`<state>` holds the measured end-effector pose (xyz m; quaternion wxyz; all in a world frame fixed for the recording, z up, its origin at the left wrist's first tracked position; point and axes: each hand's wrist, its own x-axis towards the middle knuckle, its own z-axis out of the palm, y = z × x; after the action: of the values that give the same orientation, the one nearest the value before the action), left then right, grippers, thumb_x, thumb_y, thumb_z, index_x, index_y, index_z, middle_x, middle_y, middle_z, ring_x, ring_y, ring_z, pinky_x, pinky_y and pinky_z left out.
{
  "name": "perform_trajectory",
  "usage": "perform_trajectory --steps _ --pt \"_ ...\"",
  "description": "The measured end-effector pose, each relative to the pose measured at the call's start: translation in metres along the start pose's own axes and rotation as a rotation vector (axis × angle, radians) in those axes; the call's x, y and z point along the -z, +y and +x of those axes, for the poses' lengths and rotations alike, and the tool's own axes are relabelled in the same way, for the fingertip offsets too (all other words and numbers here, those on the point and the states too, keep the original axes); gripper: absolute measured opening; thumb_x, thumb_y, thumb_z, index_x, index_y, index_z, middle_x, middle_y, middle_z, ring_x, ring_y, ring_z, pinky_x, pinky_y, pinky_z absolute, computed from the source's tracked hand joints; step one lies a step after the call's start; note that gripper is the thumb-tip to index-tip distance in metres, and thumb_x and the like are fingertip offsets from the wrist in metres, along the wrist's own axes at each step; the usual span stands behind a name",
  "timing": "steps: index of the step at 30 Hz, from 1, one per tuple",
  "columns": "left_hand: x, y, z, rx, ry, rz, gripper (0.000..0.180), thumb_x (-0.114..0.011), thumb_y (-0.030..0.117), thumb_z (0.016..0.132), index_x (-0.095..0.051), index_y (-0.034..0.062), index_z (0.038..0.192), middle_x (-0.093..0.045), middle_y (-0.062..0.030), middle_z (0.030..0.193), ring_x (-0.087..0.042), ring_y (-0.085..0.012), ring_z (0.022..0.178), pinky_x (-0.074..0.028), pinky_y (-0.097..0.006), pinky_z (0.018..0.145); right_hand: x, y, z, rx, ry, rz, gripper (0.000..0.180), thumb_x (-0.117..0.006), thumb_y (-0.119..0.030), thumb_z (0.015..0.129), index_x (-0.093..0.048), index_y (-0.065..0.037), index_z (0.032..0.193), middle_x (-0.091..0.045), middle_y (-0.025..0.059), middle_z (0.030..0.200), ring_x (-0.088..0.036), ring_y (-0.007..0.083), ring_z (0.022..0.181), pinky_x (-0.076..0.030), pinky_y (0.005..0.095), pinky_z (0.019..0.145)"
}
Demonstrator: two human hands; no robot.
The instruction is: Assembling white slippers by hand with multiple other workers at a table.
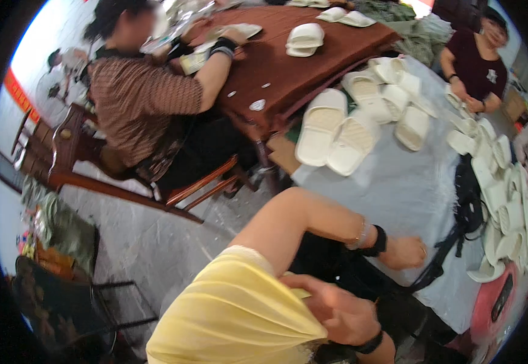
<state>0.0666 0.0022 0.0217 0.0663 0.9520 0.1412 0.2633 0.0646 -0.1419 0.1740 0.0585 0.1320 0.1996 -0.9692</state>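
My left arm, in a yellow sleeve (240, 303), bends at the elbow and reaches right. Its wrist wears a beaded bracelet and a black band. My left hand (404, 252) is curled closed beside the edge of a grey-white sheet (397, 188), with no object showing in it. Lower down, my right hand (346, 312) grips the hem of the yellow sleeve and draws the cloth out taut; a dark band circles that wrist. Beyond my left forearm, a pair of cream slide sandals (337, 133) lies on the sheet, with several more sandals (391, 91) behind it.
At left, a person (146, 91) sits on a wooden chair, handling a sandal at a brown-covered table (282, 36). Another person (476, 67) stands at the far right beside a heap of sandals (506, 200). A black strap (467, 200) and a pink stool (495, 303) are near the right edge.
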Motion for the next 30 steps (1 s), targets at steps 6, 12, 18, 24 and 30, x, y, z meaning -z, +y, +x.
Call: perform_trajectory --steps 6,12,18,24,30 --pt "-0.007 0.044 -0.048 0.129 -0.086 -0.056 0.014 -0.059 0.017 0.068 -0.061 0.0089 0.078 -0.058 -0.0081 0.084 -0.054 -0.0251 0.090 -0.039 -0.036 0.079 -0.004 -0.003 -0.002 0.088 -0.084 0.145 0.088 -0.047 -0.061 0.078 -0.024 0.003 0.134 -0.038 0.0235 0.129 -0.039 0.0244 0.122 -0.029 0.0340 0.102" --pt "-0.014 0.092 -0.063 0.161 -0.049 -0.131 0.014 -0.059 0.018 0.067 -0.061 0.0088 0.078 -0.058 -0.0082 0.084 -0.054 -0.0248 0.090 -0.040 -0.036 0.078 -0.001 0.026 0.006 0.059 -0.077 0.260 0.088 -0.046 -0.061 0.079 -0.023 0.002 0.135 -0.038 0.0232 0.129 -0.038 0.0251 0.122 -0.028 0.0347 0.102" --pt "-0.021 0.106 -0.060 0.133 -0.071 -0.141 0.014 -0.059 0.019 0.067 -0.061 0.0087 0.077 -0.058 -0.0083 0.085 -0.054 -0.0246 0.089 -0.040 -0.036 0.077 -0.001 0.039 0.008 0.106 -0.120 0.315 0.088 -0.046 -0.061 0.079 -0.021 0.002 0.135 -0.037 0.0228 0.130 -0.037 0.0258 0.122 -0.026 0.0354 0.102" --pt "-0.022 0.112 -0.058 0.099 -0.123 -0.119 0.015 -0.059 0.019 0.067 -0.061 0.0085 0.077 -0.058 -0.0084 0.085 -0.054 -0.0243 0.089 -0.040 -0.036 0.076 -0.003 0.049 0.007 0.167 -0.200 0.346 0.087 -0.046 -0.060 0.080 -0.019 0.001 0.136 -0.037 0.0224 0.131 -0.037 0.0266 0.123 -0.025 0.0361 0.102" --pt "-0.014 0.119 -0.056 0.061 -0.166 -0.094 0.015 -0.059 0.020 0.067 -0.061 0.0084 0.077 -0.058 -0.0085 0.085 -0.054 -0.0241 0.089 -0.040 -0.035 0.076 -0.010 0.062 0.006 0.226 -0.274 0.370 0.087 -0.045 -0.060 0.080 -0.017 0.001 0.136 -0.036 0.0221 0.131 -0.036 0.0273 0.123 -0.024 0.0367 0.103"
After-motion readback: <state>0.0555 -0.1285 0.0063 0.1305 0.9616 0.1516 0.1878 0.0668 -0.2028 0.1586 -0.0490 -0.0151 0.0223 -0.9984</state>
